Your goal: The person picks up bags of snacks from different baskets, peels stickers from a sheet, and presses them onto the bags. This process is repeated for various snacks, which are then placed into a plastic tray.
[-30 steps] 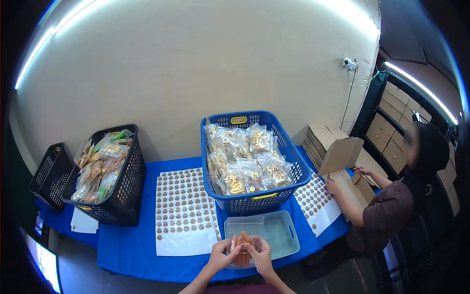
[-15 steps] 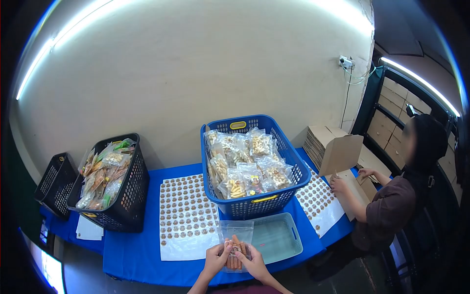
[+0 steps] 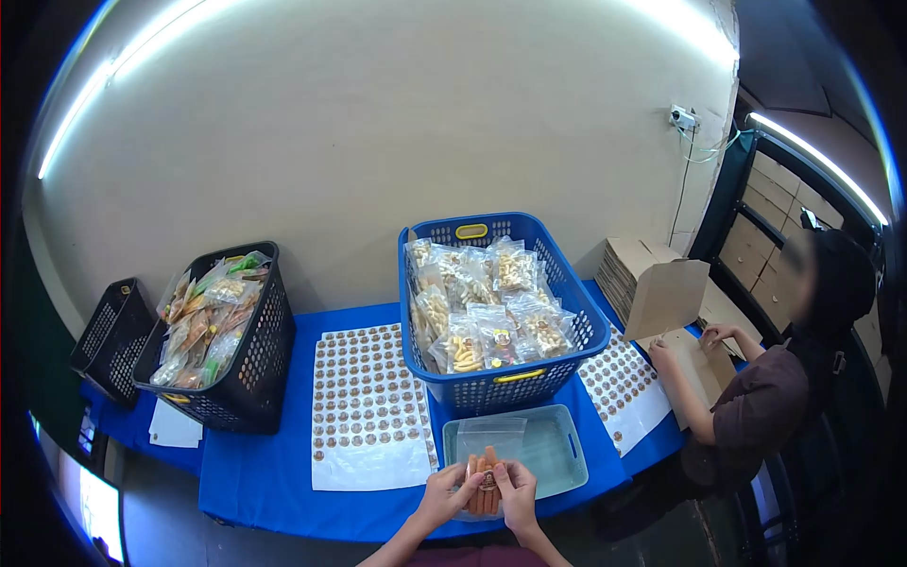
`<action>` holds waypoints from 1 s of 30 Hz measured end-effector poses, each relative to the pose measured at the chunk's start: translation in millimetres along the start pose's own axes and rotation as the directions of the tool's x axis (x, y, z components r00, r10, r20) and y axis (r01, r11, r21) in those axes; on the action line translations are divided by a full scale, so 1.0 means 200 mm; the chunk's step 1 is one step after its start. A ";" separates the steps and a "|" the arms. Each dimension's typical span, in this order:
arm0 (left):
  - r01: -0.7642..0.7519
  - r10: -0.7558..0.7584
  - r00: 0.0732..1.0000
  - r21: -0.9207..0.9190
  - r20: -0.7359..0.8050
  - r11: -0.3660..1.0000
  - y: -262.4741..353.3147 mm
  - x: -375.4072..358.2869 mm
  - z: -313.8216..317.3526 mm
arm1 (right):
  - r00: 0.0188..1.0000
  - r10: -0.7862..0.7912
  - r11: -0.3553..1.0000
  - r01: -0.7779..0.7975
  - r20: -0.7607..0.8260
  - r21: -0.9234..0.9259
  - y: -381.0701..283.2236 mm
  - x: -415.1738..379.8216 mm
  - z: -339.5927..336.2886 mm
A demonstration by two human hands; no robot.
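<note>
Between my two hands is a clear plastic bag of brown stick snacks (image 3: 483, 491), held just over the near edge of a pale green tray (image 3: 565, 449). My left hand (image 3: 444, 498) is closed on the bag's left side. On the right side, my right hand (image 3: 518, 498) grips it too. Both thumbs rest near a small round sticker (image 3: 488, 479) on the bag's front. The bag's upper part is flat and see-through. Left of the tray lies a sheet of round stickers (image 3: 368, 406), with its lower rows bare.
A blue basket (image 3: 505, 389) full of snack bags stands behind the tray. Leftward are a dark basket (image 3: 241, 383) of mixed bags and another dark basket (image 3: 111, 345). At right, a second sticker sheet (image 3: 624, 397) lies near a co-worker (image 3: 765, 397) handling a cardboard box (image 3: 694, 369).
My hands and the bag have shifted slightly right in view, and the thumbs have moved around the sticker. The whole scene has shifted a little as the head turned.
</note>
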State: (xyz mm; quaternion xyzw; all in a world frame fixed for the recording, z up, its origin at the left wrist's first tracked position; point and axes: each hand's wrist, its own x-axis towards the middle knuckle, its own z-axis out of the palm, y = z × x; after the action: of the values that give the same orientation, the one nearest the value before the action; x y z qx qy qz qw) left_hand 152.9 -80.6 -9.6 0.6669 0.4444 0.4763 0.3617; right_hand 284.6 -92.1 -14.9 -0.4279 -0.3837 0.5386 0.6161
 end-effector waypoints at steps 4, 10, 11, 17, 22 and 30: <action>0.018 -0.017 0.999 0.014 -0.035 1.000 -0.04 -0.02 -0.04 | 0.995 0.087 0.996 -0.089 0.044 0.030 0.06 0.01 0.02; 0.108 -0.102 0.984 0.034 -0.147 0.994 -0.09 -0.01 -0.10 | 0.980 0.034 0.990 -0.006 0.194 -0.141 0.10 0.02 0.09; 0.132 -0.128 0.981 0.016 -0.142 0.991 -0.08 0.00 -0.11 | 0.979 0.034 0.990 -0.005 0.199 -0.144 0.09 0.02 0.11; 0.143 -0.141 0.989 0.045 -0.034 0.989 0.00 0.07 -0.17 | 0.973 0.047 0.991 -0.018 0.225 -0.130 0.00 0.05 0.12; 0.217 -0.219 0.975 0.044 0.048 0.975 0.03 0.10 -0.26 | 0.948 0.057 0.997 -0.037 0.314 -0.068 0.02 0.09 0.12; 0.172 -0.246 0.935 -0.279 -0.257 0.945 -0.19 0.13 -0.35 | 0.938 0.101 0.987 -0.053 0.331 -0.151 0.26 0.11 0.21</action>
State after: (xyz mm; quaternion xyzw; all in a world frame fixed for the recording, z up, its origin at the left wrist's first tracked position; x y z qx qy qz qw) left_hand 80.4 -39.2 -15.8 0.4878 0.4970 0.5793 0.4237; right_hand 230.8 -63.7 -49.8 -0.3862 -0.5031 0.5995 0.4881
